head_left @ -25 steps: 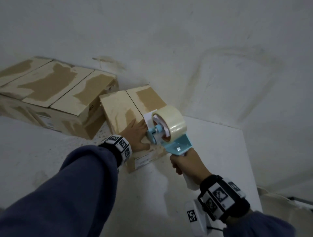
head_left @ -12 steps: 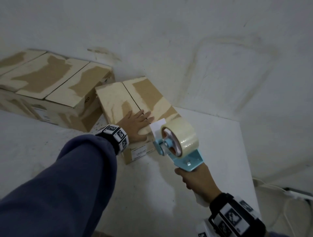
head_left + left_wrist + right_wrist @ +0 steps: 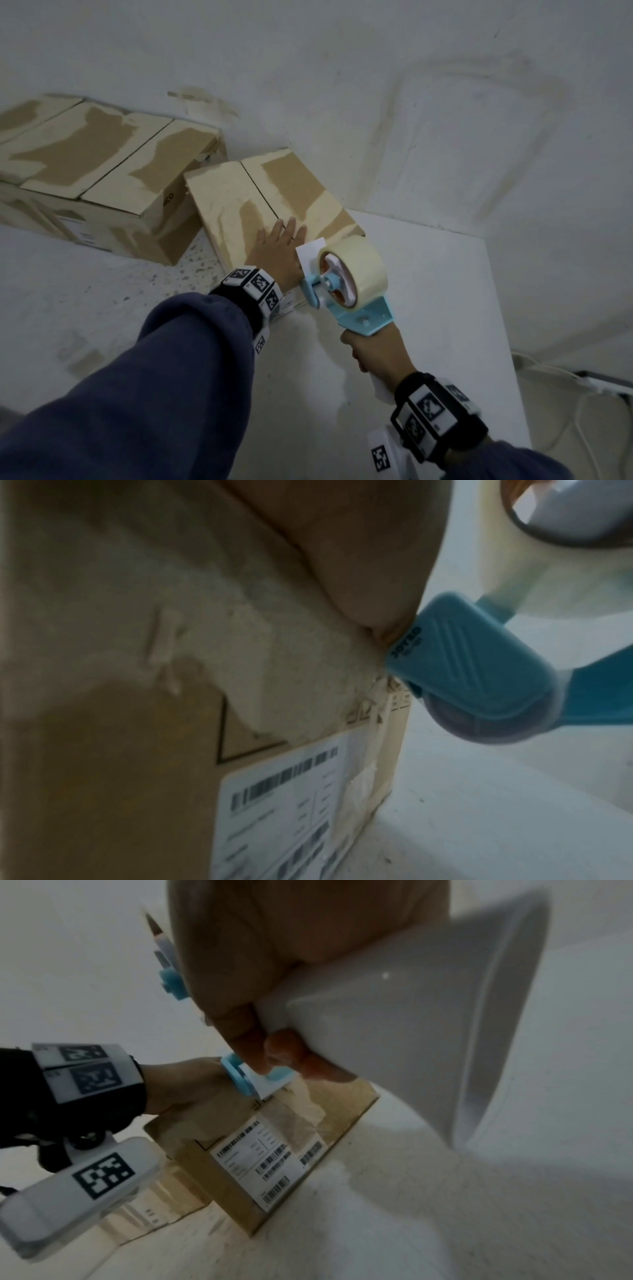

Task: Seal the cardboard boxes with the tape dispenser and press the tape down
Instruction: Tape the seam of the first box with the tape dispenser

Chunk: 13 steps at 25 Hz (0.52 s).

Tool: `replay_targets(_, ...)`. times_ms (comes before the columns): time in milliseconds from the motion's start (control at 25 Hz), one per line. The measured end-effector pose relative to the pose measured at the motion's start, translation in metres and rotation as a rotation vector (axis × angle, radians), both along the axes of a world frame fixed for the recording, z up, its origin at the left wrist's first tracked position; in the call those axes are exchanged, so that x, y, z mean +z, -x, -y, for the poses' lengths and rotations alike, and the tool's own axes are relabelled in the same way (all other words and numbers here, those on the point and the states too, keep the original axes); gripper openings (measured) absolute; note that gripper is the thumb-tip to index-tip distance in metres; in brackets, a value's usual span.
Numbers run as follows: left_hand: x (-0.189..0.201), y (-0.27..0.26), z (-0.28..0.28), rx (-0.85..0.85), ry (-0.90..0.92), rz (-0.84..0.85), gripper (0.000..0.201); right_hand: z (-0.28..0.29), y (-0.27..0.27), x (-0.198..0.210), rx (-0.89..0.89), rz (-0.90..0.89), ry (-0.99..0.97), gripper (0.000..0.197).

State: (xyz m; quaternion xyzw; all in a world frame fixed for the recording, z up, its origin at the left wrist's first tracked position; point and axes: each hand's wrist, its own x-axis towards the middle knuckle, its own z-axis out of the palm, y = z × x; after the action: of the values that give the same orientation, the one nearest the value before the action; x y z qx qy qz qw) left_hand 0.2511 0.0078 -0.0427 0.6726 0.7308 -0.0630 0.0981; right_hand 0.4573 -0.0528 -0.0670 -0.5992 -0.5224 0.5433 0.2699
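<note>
Tape dispenser (image 3: 346, 287) nose seemingly at small box (image 3: 274, 192) near edge.

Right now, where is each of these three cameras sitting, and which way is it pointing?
Head: worn on the head, looking down at the small cardboard box, left hand flat on it, right hand gripping the tape dispenser; both sleeves show.
Left wrist: under the left hand, facing the box's labelled side.
Right wrist: behind the right hand, looking along the dispenser's white handle to the box; left hand shows.
Shared: both wrist views show the box label and blue dispenser parts.
</note>
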Motion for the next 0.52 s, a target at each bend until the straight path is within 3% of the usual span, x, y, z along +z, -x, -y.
replay_targets(240,0.002,0.001,-0.001,-0.014,-0.016,-0.020,0.068,-0.010,0.002,-0.011,0.021,-0.007,0.010,0.018)
replay_targets(520,0.000,0.005,-0.003,-0.029,-0.027,-0.024,0.081,-0.010,-0.007,-0.019,0.032,-0.041,0.074,0.021)
